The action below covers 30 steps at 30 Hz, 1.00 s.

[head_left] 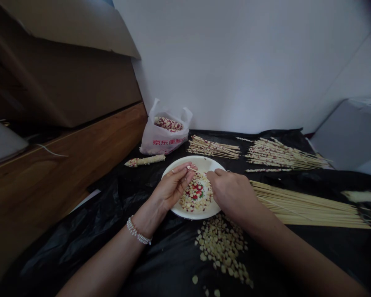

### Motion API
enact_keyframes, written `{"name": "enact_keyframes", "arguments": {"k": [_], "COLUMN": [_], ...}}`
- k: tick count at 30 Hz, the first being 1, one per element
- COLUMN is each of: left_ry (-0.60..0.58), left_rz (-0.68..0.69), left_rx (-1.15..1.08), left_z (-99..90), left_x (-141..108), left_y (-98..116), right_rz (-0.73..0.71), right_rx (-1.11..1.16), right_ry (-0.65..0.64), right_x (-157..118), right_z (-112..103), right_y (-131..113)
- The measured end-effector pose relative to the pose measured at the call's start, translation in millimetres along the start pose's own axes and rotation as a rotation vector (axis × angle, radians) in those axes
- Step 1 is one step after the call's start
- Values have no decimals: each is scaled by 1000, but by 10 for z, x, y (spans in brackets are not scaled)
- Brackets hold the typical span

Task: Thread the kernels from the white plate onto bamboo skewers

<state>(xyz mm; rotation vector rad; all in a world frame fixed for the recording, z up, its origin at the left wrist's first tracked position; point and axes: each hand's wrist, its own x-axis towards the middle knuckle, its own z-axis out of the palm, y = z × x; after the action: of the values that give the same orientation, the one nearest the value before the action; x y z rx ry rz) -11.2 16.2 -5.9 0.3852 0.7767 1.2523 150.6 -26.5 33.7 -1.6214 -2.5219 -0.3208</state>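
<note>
Over the white bowl (217, 164), my left hand (177, 181) pinches a pale corn kernel (189, 167) between thumb and fingertips. A thin bamboo skewer (195, 170) runs from that kernel toward my right hand (230, 192), which is closed around its other part. Loose corn kernels (190, 205), cream with dark red, lie in the bowl around a printed red flower. In front of the bowl, a heap of yellowish kernels (222, 243) is spread on the black plastic sheet (160, 264).
Behind stand a white plastic bag (163, 142) with corn cobs (168, 123) and a partly stripped cob (145, 161). Kernel-threaded skewers (214, 147) lie in bundles (275, 152) at the back. Bare bamboo skewers (309, 206) stretch rightward. A cardboard box (64, 74) is at left.
</note>
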Motion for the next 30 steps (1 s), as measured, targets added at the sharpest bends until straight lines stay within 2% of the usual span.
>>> {"name": "enact_keyframes", "arguments": {"k": [10, 18, 22, 30], "left_ry": [36, 62, 31, 46], "left_rz": [-10, -12, -10, 78], "left_rx": [-51, -55, -44, 13], "left_z": [-58, -28, -38, -41], "left_x": [55, 55, 53, 50], "left_y": [-11, -4, 3, -15], "right_rz": [-3, 17, 50, 60], "right_rx": [-6, 18, 26, 12], "right_ry": [-12, -23, -32, 27], "right_x": [-4, -4, -16, -34], "right_z": [-31, -28, -31, 44], "right_y": [-24, -44, -73, -169]}}
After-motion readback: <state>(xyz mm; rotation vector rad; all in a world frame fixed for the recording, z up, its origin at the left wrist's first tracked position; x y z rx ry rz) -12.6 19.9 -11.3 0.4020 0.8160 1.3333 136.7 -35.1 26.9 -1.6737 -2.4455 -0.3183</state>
